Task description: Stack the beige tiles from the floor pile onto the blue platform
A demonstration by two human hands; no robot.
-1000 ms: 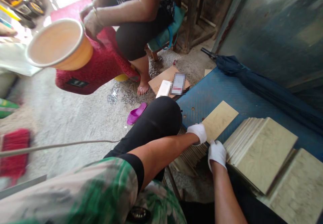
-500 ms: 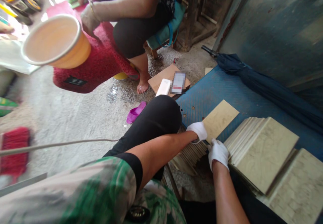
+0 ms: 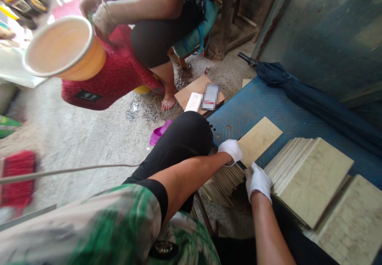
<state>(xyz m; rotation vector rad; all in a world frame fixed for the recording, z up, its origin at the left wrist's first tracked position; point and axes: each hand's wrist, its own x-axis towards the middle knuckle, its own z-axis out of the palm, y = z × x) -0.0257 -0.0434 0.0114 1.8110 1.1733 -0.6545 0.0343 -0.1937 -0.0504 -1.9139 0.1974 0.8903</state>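
A thin beige rectangular tile [image 3: 260, 139] lies over a blue ridged bench top, its near end sticking out past the bench edge. My left hand [image 3: 231, 151], in a white glove, grips its left side near the lower end; those fingertips are mostly hidden. At the tile's near corner, my gloved right hand [image 3: 258, 183] is closed on the edge, the thumb along the top. Just right of that hand leans a stack of similar tiles [image 3: 314, 181]. More thin tiles [image 3: 228, 183] stand in a row below my hands.
A second tile stack [image 3: 356, 221] is at the lower right. A folded dark umbrella [image 3: 310, 90] lies along the back of the blue bench [image 3: 238, 110]. Beyond my knee are a phone [image 3: 210, 97] on cardboard, a purple slipper [image 3: 159, 133], and a seated person with an orange basin [image 3: 86, 64].
Both hands and the tile stay almost where they were. The seated person's far hand has moved towards their near hand.
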